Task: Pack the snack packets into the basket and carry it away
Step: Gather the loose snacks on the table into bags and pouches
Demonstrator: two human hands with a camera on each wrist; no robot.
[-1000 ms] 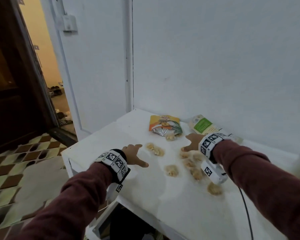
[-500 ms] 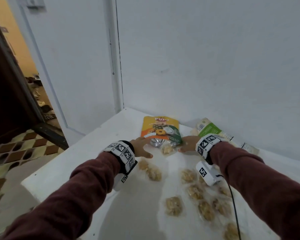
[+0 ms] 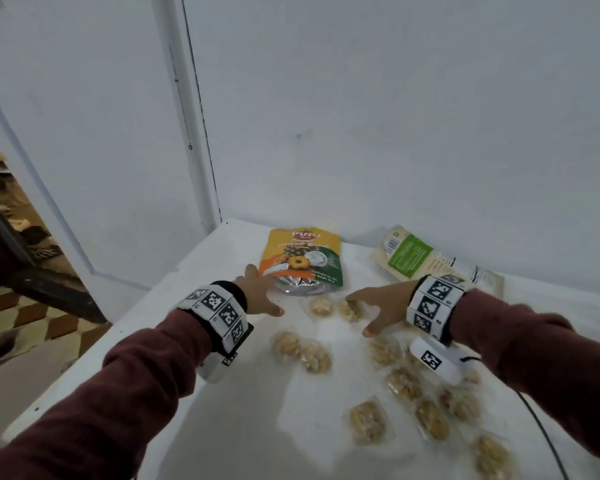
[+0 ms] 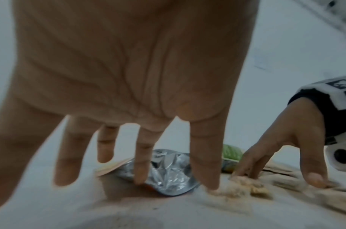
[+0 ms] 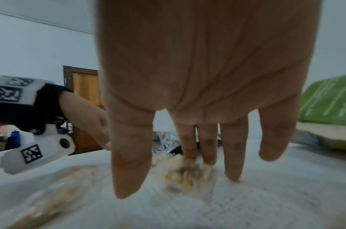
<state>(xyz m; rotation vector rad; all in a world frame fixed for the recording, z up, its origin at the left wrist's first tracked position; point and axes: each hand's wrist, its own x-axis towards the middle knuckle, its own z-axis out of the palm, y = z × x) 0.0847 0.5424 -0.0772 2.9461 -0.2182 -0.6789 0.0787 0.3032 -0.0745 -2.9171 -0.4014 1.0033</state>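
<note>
We see our left hand (image 3: 257, 296) with straight, spread fingers at the crinkled foil pouch (image 3: 300, 259), our right hand (image 3: 383, 306) fingers splayed onto a clear snack packet (image 3: 352, 310), lumpy packets strewn over the smooth white table (image 3: 222, 427), flat green pouch (image 3: 409, 254) by the wall.

- The orange snack pouch (image 3: 300, 258) has "Pino" at 12 o'clock of its front and "Net Weight" at 5 o'clock.
- The green packet's (image 3: 409, 256) print is too small to read.

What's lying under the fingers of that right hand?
The right hand reaches down with straight fingers onto a small clear snack packet lying on the white table. Whatever lies directly beneath the fingertips is covered.
</note>
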